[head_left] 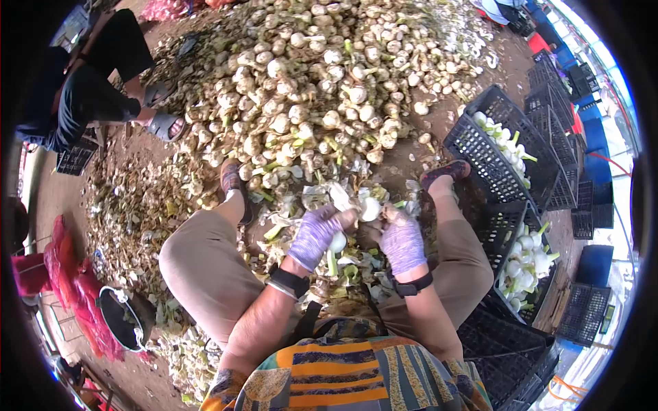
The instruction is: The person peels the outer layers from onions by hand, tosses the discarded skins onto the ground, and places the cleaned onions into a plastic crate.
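Observation:
My left hand (pixel 319 236), in a purple fingerless glove, is closed around a white garlic bulb (pixel 337 242) whose green stalk points down toward my lap. Between the fingertips of both hands is a second, clean white garlic bulb (pixel 371 209). My right hand (pixel 401 241), gloved the same way, has its fingers curled in a pinch at that bulb's right side; its exact grip is partly hidden. Loose papery garlic skin (pixel 340 194) hangs by my left fingers. Beneath both hands lie peelings and cut green stalks (pixel 351 274).
A large heap of unpeeled garlic (pixel 295 89) spreads ahead. On the right, black crates (pixel 490 171) hold white garlic bulbs (pixel 526 264). Another person's sandalled foot (pixel 166 126) is at upper left. A black bucket (pixel 127 318) and red mesh bags (pixel 72 281) stand left.

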Motion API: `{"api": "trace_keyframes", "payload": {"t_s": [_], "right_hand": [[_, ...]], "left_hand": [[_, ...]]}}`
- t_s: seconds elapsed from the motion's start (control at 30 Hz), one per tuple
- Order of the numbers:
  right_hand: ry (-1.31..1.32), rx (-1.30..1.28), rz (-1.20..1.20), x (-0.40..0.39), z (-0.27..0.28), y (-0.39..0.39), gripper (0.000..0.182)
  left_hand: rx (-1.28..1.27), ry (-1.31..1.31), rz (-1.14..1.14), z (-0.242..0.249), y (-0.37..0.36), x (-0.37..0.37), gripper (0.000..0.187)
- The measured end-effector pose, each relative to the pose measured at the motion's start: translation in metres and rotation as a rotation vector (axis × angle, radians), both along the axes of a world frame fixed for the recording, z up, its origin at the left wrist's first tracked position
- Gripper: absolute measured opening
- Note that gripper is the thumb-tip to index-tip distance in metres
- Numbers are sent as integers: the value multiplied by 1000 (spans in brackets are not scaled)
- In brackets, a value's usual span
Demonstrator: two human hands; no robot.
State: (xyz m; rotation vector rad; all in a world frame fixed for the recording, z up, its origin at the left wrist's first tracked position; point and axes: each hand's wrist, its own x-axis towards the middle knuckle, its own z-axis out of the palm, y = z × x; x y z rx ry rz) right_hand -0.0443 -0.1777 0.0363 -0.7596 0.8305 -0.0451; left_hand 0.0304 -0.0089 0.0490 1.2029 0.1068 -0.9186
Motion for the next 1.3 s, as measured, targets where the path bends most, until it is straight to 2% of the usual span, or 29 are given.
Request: {"api": "trace_keyframes", "payload": {"t_s": [0.03,0.13,0.23,0.3,0.33,0.37,0.43,0.47,0.5,0.53,0.57,0.63,0.7,0.77,0.8,0.83,0.87,0.9,0.93,0.97,1.0,1.03,1.07,1.1,1.17,1.2,1.23,1.27,1.3], "right_hand": [[-74,97,-37,1,-1,4,24],[-135,137,-37,2,0,12,27],[-113,82,14,-1,-1,13,31],[-195,462,-149,-5,1,13,33],[-77,310,-176,-1,6,14,34],[-77,313,-172,0,11,13,34],[-212,119,11,3,13,12,15],[-152,-78,141,-2,7,7,13],[-198,-259,364,-7,4,1,23],[-212,-354,387,-5,22,14,28],[-221,-465,391,-3,36,31,32],[-462,-1211,596,-3,25,36,32],[-642,-1187,548,0,8,28,30],[-392,-916,545,-3,34,-3,26],[-308,-603,366,-2,43,-22,26],[-260,-618,205,-1,57,-48,30],[-370,-469,2,3,63,-77,29],[-308,-737,-135,6,75,-106,27],[-320,-735,-258,7,98,-131,27],[-108,-1134,-194,0,102,-174,26],[-198,-1366,-293,3,95,-217,17],[111,-1852,-255,-3,82,-274,10],[-100,-1282,-323,2,103,-280,8],[-4,-1324,-309,8,104,-302,11],[82,-1386,-447,37,99,-281,18],[-127,-1530,-225,49,64,-293,24],[103,-1721,27,63,45,-269,25],[121,-1312,95,86,35,-218,23],[-164,-1745,187,105,-19,-206,21]], "left_hand": [[-41,-274,10,-2,-9,-6,37],[263,-509,-146,-3,-13,-11,23],[395,-539,-108,-3,-12,-10,21],[240,-320,195,-31,-10,0,9],[171,-145,348,-33,-6,10,6],[105,28,503,-34,-1,16,4],[-1,131,575,-24,2,15,8],[-55,152,619,-27,-1,13,8],[-115,175,656,-35,-3,11,8],[-135,147,592,-48,-1,7,10],[-34,49,451,-47,2,6,9],[604,-1232,140,-49,0,-3,11],[321,-771,187,-58,-13,-8,11],[-113,141,396,-26,-22,-4,12],[-34,65,336,-32,-18,-2,12],[50,-12,289,-38,-13,-2,12],[72,-49,265,-42,-12,-3,10],[91,-75,212,-47,-10,-3,10],[155,-83,179,-45,-12,-3,12],[227,-83,156,-43,-12,-7,15],[296,-254,78,-49,-12,-11,16],[383,-412,7,-62,-9,-15,16],[455,-759,-82,-88,3,-20,13],[594,-815,-214,-65,6,-20,9],[684,-937,-288,-56,7,-21,16],[725,-890,-338,-50,6,-18,14],[753,-845,-394,-45,6,-16,14],[761,-830,-394,-43,7,-16,14],[734,-842,-307,-43,7,-16,15]]}}
